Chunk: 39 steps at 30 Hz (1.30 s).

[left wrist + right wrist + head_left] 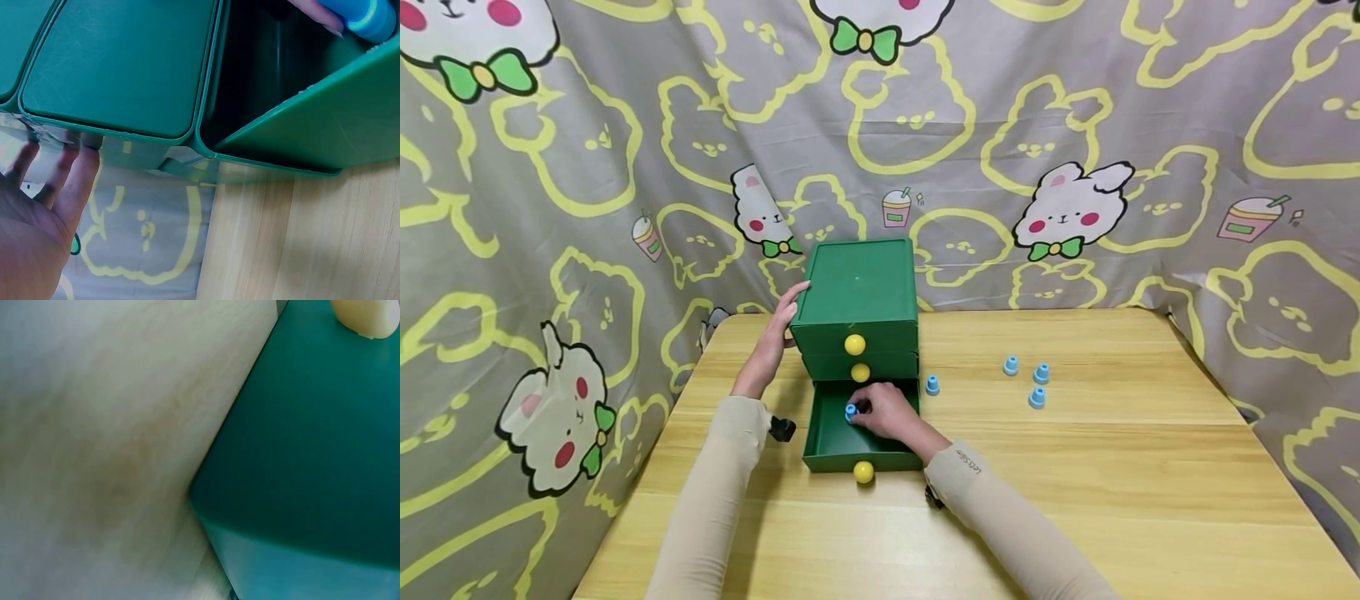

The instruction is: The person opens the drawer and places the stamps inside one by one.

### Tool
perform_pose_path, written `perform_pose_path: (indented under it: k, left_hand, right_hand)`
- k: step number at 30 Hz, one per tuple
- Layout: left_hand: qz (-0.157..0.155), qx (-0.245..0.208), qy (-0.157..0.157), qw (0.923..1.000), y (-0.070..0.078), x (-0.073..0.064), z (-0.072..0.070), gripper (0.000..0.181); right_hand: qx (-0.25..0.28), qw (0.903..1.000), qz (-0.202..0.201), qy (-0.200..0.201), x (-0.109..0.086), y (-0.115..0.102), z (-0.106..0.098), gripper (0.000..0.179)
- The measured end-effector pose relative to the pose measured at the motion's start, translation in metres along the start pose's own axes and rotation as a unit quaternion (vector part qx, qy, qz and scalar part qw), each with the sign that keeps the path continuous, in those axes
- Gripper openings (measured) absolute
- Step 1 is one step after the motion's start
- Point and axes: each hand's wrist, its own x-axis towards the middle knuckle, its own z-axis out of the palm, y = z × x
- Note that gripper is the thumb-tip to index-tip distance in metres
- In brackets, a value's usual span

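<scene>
A green drawer cabinet (857,283) with yellow ball knobs stands on the wooden table. Its bottom drawer (827,450) is pulled out, while the two upper drawers are closed. Over this drawer my right hand (887,412) pinches a small blue stepped peg (851,412) between thumb and fingertips. In the left wrist view the blue peg (372,19) shows large at the drawer's top corner. My left hand (775,337) rests against the cabinet's left side, its fingers (78,181) extended along the wall. The right wrist view shows the drawer front (300,444), without the hand.
Right of the cabinet stands one blue peg (932,384). Farther right are three more, among them a blue peg (1011,365) and another blue peg (1037,397). A patterned grey curtain (962,150) hangs behind the table (1112,467) and along its sides.
</scene>
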Motion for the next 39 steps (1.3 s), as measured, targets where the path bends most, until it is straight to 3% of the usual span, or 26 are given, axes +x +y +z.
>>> perform_pose_path:
  k: [9, 20, 39]
  left_hand:
    - [0.009, 0.003, 0.008, 0.9999, -0.009, 0.003, -0.001, 0.053]
    - [0.007, 0.005, 0.008, 0.9999, -0.008, 0.002, 0.0, 0.052]
    - [0.012, 0.004, 0.004, 0.9999, -0.011, 0.002, -0.001, 0.053]
  right_hand:
    - [-0.006, 1.0, -0.003, -0.001, 0.001, 0.0, 0.0, 0.014]
    - [-0.011, 0.9999, 0.001, -0.003, -0.002, -0.001, -0.001, 0.017]
    - [-0.018, 0.9997, -0.01, 0.012, -0.015, -0.005, -0.023, 0.024]
